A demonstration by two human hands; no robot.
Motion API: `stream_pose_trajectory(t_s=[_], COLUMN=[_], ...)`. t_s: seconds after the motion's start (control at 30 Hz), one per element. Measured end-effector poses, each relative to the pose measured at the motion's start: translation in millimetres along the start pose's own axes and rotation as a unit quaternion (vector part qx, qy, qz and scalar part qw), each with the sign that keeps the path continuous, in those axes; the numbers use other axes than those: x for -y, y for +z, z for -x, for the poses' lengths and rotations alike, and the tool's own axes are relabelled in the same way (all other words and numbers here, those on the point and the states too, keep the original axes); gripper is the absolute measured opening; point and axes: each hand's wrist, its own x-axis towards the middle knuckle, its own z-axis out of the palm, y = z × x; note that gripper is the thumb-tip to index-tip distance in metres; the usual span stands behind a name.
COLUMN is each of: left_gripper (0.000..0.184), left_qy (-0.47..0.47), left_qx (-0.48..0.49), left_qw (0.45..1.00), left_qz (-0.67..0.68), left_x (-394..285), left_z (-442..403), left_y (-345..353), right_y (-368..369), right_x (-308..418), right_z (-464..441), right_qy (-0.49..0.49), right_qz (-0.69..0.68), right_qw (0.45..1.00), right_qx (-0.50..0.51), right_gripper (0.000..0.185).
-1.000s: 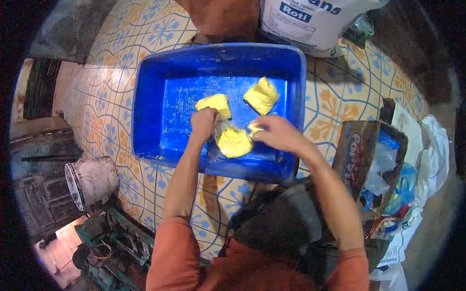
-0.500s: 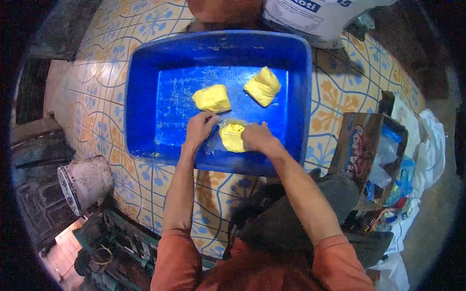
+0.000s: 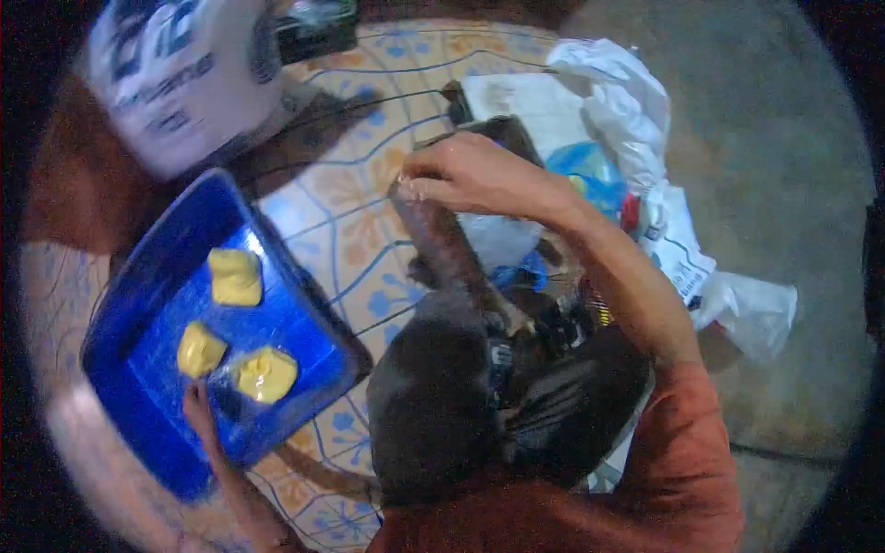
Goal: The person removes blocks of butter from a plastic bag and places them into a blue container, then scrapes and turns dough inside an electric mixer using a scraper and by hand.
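Three yellow lumps lie in the blue tub: one (image 3: 236,276) at the upper part, one (image 3: 200,349) lower left, and one (image 3: 265,374) lower right with a shiny, clear plastic-like surface. My left hand (image 3: 198,405) is inside the tub, just below the lower-left lump; its fingers are blurred and what it holds, if anything, is unclear. Outside the tub, my right hand (image 3: 438,175) is raised over the cardboard box (image 3: 433,230), its fingers curled together. Anything between those fingertips is too small to make out.
The blue tub (image 3: 309,318) stands on patterned tiles. Beyond it is a large white printed sack (image 3: 184,92). Clear and blue plastic bags (image 3: 590,175) lie in and near the box, with white sacking (image 3: 627,101) behind. My dark-clothed legs (image 3: 433,396) are close to the tub.
The view has swung right, so the tub now sits at the left. My right hand has left the yellow lump in the tub and moved over the box. My left hand remains in the tub.
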Motion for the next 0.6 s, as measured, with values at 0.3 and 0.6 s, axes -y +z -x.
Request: stream_pose_trajectory(t_s=[0.3, 0.6], left_gripper=[0.043, 0.024], left_qy=[-0.025, 0.214], left_qx=[-0.036, 0.029], left_qw=[0.999, 0.973], left_qz=[-0.005, 0.077], left_x=[67, -393], left_z=[0, 8], left_y=[1, 94], right_y=[-39, -5], right_x=[-204, -240], right_z=[317, 270], right_qy=[0.554, 0.302], right_qz=[-0.012, 0.079], right_qw=[0.799, 0.831], right_qx=[-0.235, -0.461], right_gripper=[0.033, 0.028])
